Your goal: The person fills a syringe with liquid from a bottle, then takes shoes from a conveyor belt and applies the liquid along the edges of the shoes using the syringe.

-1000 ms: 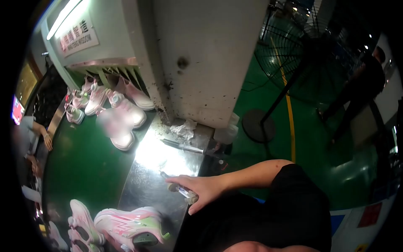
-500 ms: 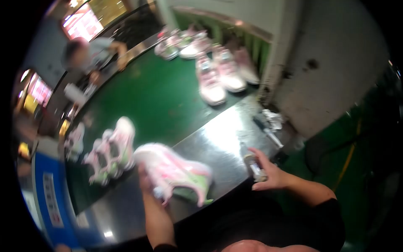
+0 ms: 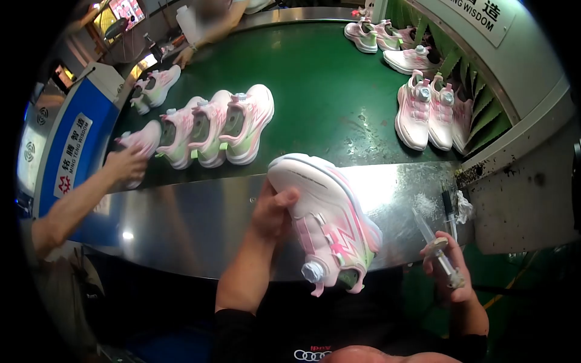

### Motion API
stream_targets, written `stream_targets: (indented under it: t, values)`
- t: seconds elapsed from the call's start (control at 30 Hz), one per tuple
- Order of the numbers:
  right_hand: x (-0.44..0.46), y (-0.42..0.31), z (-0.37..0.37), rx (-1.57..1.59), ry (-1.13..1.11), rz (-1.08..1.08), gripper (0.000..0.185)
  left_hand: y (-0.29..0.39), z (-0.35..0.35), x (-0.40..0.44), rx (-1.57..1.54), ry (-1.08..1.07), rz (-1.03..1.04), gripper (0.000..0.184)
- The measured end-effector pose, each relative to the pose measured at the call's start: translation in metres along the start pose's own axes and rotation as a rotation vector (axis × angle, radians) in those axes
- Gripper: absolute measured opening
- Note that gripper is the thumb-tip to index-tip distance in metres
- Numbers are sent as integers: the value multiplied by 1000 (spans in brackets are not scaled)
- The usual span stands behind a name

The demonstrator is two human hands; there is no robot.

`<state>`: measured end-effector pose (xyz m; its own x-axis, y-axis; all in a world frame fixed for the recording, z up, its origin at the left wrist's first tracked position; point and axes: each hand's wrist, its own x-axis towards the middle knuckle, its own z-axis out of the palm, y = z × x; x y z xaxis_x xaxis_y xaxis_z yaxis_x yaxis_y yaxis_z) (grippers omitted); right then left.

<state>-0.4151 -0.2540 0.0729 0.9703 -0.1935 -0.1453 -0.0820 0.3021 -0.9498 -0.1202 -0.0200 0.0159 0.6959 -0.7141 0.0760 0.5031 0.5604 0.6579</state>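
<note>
A pink and white shoe [image 3: 330, 221] is held up by my left hand [image 3: 273, 209], which grips it near the toe. The shoe hangs over the metal edge with its heel toward me and its side turned up. At the right, my right hand [image 3: 451, 266] is wrapped round a clear syringe [image 3: 440, 257], whose tip points up and left over the metal edge. Beyond that tip is a whitish residue on the metal. A second, dark syringe [image 3: 448, 206] lies close by, beside a crumpled white tissue [image 3: 464, 207].
Several shoes [image 3: 247, 124] stand in a row on the green belt [image 3: 315, 78]. More shoes [image 3: 416, 112] are beside the machine's strip curtain [image 3: 491, 115]. At left, a co-worker's hand [image 3: 128, 163] touches a shoe. Another person's hand [image 3: 184, 56] rests at the far edge.
The view has swung left. My left hand has lifted the shoe and turned it upright toward me. My right hand still holds the syringe. A co-worker's arm has come in at the left.
</note>
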Motion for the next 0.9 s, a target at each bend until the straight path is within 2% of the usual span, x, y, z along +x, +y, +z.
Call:
stream_targets:
  t: [0.17,0.3,0.4,0.57,0.67,0.77,0.9]
  values:
    - [40,-36,41,340,-236,-146,114,7,11,-8,112,-21,80,63]
    - [71,-55,64,375,-527,-159,107,7,9,-13,166,-81,68,65]
    - [85,-63,82,396,-616,-129,105,6,7,-13,302,-143,113,66]
    - [91,-65,95,412,-646,-73,104,8,15,-15,297,-196,169,62]
    - [94,-63,98,420,-653,-61,103,10,10,-15,258,-316,139,62]
    - [94,-62,99,432,-649,-32,102,18,19,-23,360,-279,109,62]
    - [90,-62,99,437,-574,9,100,17,19,-23,348,-296,147,62]
